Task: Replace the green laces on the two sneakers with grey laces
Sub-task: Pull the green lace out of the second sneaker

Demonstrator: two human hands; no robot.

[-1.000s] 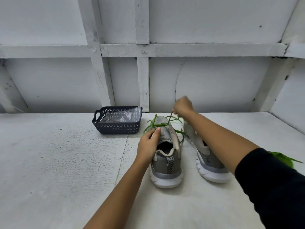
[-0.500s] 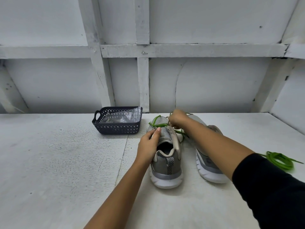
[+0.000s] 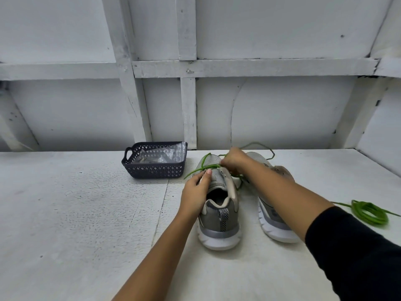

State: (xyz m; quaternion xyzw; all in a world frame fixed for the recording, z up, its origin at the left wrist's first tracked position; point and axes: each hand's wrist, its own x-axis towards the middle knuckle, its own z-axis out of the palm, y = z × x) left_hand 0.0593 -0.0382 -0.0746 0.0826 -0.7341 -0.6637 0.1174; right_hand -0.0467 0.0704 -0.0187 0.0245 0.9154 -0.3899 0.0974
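Left hand grips the sneaker nearer the basket; right hand fingers pinch its green lace. A sharp tug could snag an eyelet and drag it.

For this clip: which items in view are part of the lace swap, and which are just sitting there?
In the job: left hand, holding the left sneaker; right hand, pinching its green lace; second sneaker; coiled green lace.
Lying about: dark basket with a plastic bag, contents unclear.
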